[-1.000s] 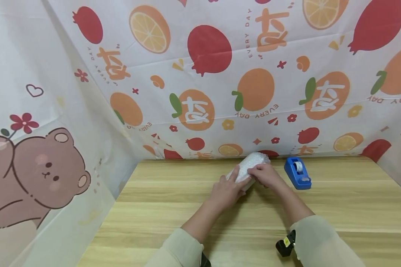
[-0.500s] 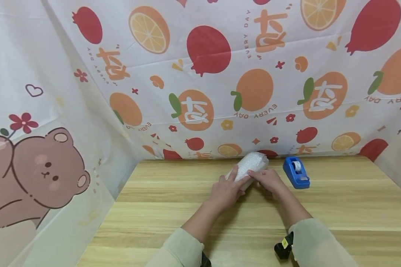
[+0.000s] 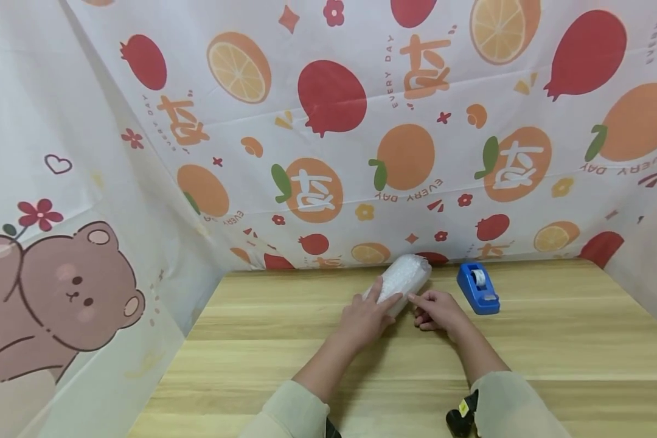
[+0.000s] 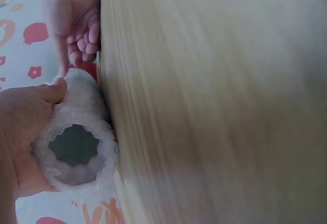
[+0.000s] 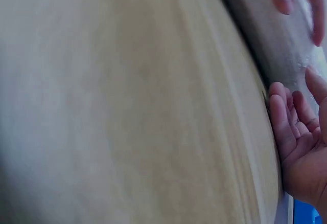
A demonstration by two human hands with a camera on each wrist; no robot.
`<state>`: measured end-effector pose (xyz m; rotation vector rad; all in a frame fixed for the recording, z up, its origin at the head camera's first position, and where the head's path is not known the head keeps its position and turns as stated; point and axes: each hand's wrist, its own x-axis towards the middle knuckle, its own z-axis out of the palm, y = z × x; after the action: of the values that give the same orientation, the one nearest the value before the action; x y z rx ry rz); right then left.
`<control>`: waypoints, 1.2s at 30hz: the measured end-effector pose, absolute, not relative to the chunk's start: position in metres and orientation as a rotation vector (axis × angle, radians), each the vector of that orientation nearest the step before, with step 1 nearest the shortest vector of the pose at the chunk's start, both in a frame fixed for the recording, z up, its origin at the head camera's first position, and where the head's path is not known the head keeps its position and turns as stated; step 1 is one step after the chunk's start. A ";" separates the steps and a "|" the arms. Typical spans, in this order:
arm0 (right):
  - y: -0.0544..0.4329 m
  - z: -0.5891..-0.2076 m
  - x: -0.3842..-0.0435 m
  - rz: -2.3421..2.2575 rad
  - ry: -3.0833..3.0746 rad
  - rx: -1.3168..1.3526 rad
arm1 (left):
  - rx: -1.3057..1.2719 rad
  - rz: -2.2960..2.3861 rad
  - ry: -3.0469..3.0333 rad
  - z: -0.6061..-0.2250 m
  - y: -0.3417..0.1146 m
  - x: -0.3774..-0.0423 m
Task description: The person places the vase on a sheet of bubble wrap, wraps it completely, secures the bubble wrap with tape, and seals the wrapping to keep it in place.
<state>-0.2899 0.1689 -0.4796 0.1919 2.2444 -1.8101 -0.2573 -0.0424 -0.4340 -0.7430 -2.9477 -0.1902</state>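
Note:
A white bubble-wrapped cylinder (image 3: 409, 275) lies slantwise on the wooden table near the back curtain. My left hand (image 3: 363, 317) holds its near end, fingers over the top and thumb on the right side. In the left wrist view the wrap's ruffled end (image 4: 110, 144) rings a dark grey-green round face. My right hand (image 3: 442, 313) is at the cylinder's right side, a fingertip right at the wrap. In the right wrist view its other fingers (image 5: 283, 121) hang loosely curled with nothing between them, close to the tabletop.
A blue tape dispenser (image 3: 480, 297) with a roll of tape stands just right of my right hand. Behind the wooden table (image 3: 274, 353) hangs a fruit-print curtain (image 3: 350, 152). A bear-print cloth (image 3: 60, 292) hangs on the left.
My right hand has drawn back a little from the cylinder's top to its right side, its fingers loosening. The left hand keeps its hold. The view has tilted slightly up and right.

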 end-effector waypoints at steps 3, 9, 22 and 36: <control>0.167 -0.481 -0.290 -1.857 2.213 0.200 | -0.726 -0.165 -2.940 -0.437 -0.040 -0.258; 0.156 -0.477 -0.286 -1.886 2.185 0.268 | -0.654 -0.093 -3.033 -0.438 -0.033 -0.253; 0.135 -0.479 -0.270 -1.864 2.332 0.263 | -0.647 -0.653 -3.221 -0.411 -0.023 -0.229; 0.140 -0.470 -0.274 -1.805 2.349 0.232 | -0.595 -1.534 -2.846 -0.425 -0.072 -0.244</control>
<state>-0.2743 0.1397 -0.4703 0.2318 2.3488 -1.8054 -0.2444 -0.0722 -0.4253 -0.5951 -2.8459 -1.5338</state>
